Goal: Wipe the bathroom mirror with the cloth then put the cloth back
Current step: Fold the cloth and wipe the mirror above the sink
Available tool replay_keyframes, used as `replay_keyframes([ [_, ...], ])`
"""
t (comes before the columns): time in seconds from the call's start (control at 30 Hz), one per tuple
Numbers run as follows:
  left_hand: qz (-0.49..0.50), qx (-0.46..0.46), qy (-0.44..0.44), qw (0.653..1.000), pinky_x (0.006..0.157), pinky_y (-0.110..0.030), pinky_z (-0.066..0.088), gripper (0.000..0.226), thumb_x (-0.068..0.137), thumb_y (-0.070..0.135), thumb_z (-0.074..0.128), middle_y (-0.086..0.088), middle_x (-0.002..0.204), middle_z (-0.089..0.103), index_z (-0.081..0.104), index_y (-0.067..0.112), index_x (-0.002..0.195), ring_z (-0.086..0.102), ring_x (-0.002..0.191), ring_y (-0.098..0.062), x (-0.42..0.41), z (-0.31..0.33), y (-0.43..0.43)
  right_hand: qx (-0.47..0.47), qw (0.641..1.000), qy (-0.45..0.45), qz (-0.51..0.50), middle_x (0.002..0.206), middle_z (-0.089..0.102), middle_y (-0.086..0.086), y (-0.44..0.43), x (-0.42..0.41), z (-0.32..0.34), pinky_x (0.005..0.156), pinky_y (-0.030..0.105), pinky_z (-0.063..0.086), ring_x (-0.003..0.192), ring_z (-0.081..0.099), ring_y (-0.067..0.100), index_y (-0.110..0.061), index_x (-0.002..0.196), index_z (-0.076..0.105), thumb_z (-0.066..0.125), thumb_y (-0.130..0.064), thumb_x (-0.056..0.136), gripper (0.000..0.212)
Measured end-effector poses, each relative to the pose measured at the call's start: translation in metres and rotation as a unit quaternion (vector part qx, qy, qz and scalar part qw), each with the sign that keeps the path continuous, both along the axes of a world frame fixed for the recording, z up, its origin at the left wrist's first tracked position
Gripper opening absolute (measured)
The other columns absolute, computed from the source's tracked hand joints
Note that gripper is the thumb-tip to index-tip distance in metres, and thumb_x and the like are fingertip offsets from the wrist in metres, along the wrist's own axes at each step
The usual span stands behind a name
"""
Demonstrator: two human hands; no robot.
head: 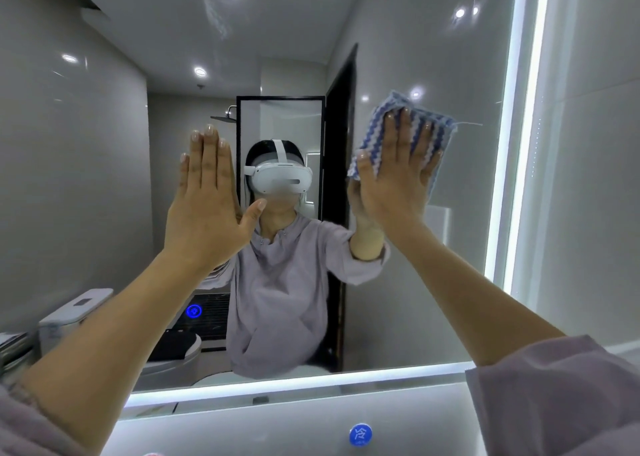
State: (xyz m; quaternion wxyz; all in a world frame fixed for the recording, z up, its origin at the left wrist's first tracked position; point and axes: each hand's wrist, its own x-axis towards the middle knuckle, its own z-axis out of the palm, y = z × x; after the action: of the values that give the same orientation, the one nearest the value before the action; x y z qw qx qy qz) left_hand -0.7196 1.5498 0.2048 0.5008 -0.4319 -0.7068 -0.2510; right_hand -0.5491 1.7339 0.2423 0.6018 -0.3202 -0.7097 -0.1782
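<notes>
The bathroom mirror (433, 247) fills most of the view, edged by a lit strip along its bottom and right side. My right hand (398, 178) lies flat with straight fingers on a blue-and-white striped cloth (420, 123), pressing it against the glass at the right of centre. My left hand (207, 206) is raised flat with straight fingers at the glass left of centre, holding nothing. The mirror reflects a person in a lilac top wearing a white headset.
A white ledge (277, 428) runs below the mirror with a round blue tap label (360, 435). The grey tiled wall (595, 144) stands right of the mirror's lit edge. A toilet and a black-framed shower screen appear in the reflection.
</notes>
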Motion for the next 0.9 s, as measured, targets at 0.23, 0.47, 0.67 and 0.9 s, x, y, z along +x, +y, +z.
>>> replay_keyframes([
  [0.23,0.000,0.000,-0.011,1.000,0.119,-0.042,-0.005,0.089,0.091,0.060,0.025,-0.016,0.156,-0.017,-0.011,0.001,0.147,-0.018,0.144,-0.027,0.001,-0.001,-0.001,0.025,0.998,-0.064,0.017,0.161,-0.009,0.008,-0.034,-0.036,-0.014,0.114,0.045,-0.020,0.147,-0.012,0.031,-0.017,0.153,-0.005,0.018,-0.054,0.097,0.071],
  [0.47,-0.006,0.001,-0.016,1.000,0.119,-0.039,-0.008,0.090,0.089,0.061,0.025,-0.014,0.156,-0.018,-0.012,0.002,0.147,-0.020,0.144,-0.025,0.002,0.000,-0.002,0.083,0.989,-0.109,0.048,0.162,0.004,0.006,-0.042,-0.045,-0.040,0.119,0.051,-0.003,0.148,-0.002,0.031,-0.018,0.153,0.002,0.026,-0.058,0.096,0.073],
  [0.67,-0.001,-0.007,-0.016,1.000,0.119,-0.039,-0.008,0.090,0.090,0.062,0.023,-0.015,0.156,-0.019,-0.013,0.003,0.147,-0.019,0.144,-0.025,0.001,-0.001,-0.002,0.089,0.989,-0.102,0.065,0.160,-0.001,0.000,-0.040,-0.045,-0.052,0.120,0.051,0.000,0.148,-0.006,0.025,-0.018,0.153,0.007,0.028,-0.058,0.097,0.072],
  [0.9,-0.004,-0.016,-0.023,1.000,0.119,-0.040,-0.006,0.092,0.090,0.060,0.030,-0.013,0.156,-0.021,-0.016,0.005,0.146,-0.021,0.144,-0.024,0.001,0.000,-0.003,0.079,0.986,-0.130,0.063,0.160,0.000,-0.001,-0.039,-0.038,-0.064,0.120,0.048,0.001,0.149,-0.002,0.025,-0.022,0.152,0.002,0.024,-0.057,0.098,0.068],
])
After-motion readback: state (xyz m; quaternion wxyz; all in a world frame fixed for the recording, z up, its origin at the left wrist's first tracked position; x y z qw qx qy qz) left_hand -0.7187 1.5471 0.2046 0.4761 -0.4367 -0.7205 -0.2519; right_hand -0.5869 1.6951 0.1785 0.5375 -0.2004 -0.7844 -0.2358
